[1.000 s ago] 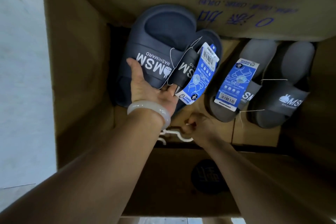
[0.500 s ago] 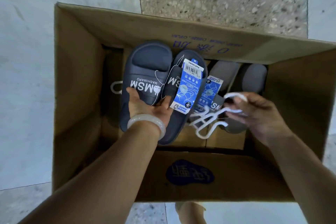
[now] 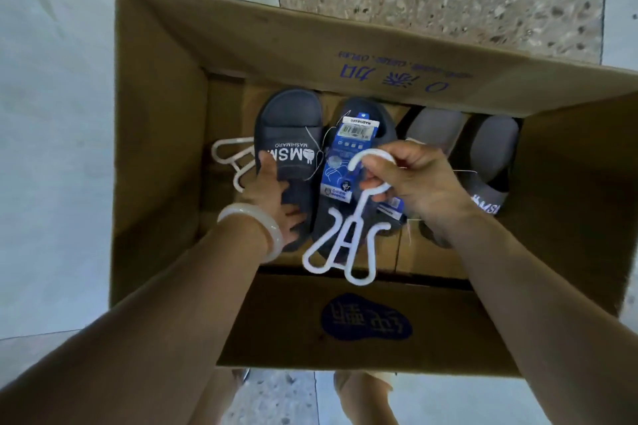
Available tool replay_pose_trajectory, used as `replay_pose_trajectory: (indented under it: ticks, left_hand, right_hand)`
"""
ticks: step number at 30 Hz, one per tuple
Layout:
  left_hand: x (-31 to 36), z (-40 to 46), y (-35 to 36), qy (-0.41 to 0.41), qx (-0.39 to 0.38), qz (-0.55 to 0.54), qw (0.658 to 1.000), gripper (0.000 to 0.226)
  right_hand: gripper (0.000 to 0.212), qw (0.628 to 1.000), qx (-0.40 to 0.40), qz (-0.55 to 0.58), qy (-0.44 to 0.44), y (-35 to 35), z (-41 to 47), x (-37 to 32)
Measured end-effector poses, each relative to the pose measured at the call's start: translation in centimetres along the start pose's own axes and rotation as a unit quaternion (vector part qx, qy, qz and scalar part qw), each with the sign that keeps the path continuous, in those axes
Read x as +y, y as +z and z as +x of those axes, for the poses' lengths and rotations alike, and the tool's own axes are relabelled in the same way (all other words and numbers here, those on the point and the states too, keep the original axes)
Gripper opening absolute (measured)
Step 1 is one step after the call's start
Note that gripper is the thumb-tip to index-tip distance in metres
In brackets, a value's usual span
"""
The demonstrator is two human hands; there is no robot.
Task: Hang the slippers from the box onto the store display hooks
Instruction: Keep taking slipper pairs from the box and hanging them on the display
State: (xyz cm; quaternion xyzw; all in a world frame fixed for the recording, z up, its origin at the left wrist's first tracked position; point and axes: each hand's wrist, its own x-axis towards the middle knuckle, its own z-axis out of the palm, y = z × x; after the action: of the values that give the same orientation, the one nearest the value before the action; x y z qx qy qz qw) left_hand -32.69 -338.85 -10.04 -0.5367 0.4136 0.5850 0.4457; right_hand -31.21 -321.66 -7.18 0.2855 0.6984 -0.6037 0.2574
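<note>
Slippers (image 3: 288, 162) in box (image 3: 162, 107), navy pair lengthwise, toes toward far wall. Left hand (image 3: 272, 197) gripping navy slipper's strap; right hand (image 3: 411, 179) clamped on white hanger (image 3: 345, 245), hook up, clips dangling nearward.

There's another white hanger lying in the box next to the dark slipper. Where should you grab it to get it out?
Probably by the round hook loop of the spare white hanger, coming from above on its left. That loop lies bare on the box floor, while its legs run toward the navy slipper and the left hand gripping it. The right hand already holds another hanger.
</note>
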Motion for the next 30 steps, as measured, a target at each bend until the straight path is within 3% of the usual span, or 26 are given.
replay_pose_trajectory:
  ticks: [5, 8, 14, 18, 22, 24, 25, 27, 30]
  left_hand:
    - [1.2, -0.6, -2.0, 0.094, 0.066, 0.147, 0.983, 0.058]
    - [0.3, -0.3, -3.2, 0.170, 0.075, 0.328, 0.926, 0.038]
    - [-2.4, 2.7, -4.1, 0.175, 0.032, 0.518, 0.836, 0.077]
    - [-5.1, 3.8, -3.7, 0.173, 0.034, 0.561, 0.809, 0.099]
    - [-5.4, 4.1, -2.2, 0.138, 0.115, 0.542, 0.821, 0.110]
    - [-5.5, 4.1, -1.7, 0.159, 0.146, 0.574, 0.790, 0.097]
    - [-5.6, 4.2, -1.6, 0.194, 0.159, 0.569, 0.784, 0.085]
    - [-5.9, 4.2, -1.4, 0.236, 0.143, 0.514, 0.812, 0.054]
    - [-5.7, 4.1, -1.5, 0.214, 0.080, 0.483, 0.845, 0.023]
  right_hand:
    - [0.017, 0.997, -0.023, -0.066, 0.026, 5.3, 2.0, 0.9]
    - [0.011, 0.994, 0.005, -0.102, 0.045, 6.6, 4.2, 1.2]
    - [0.014, 0.992, 0.049, -0.101, 0.053, 6.1, 7.2, -0.3]
    - [0.022, 0.990, 0.047, -0.119, 0.064, 5.7, 7.9, -0.2]
    - [0.027, 0.989, 0.029, -0.116, 0.081, 5.5, 8.4, -0.2]
    - [0.030, 0.969, 0.014, -0.245, 0.036, 5.4, 8.4, -0.4]
    - [0.033, 0.938, 0.009, -0.346, 0.000, 5.4, 8.3, -0.6]
    - [0.041, 0.870, 0.009, -0.490, -0.054, 5.5, 7.9, -1.0]
    - [0.046, 0.845, 0.009, -0.530, -0.069, 5.4, 7.8, -1.1]
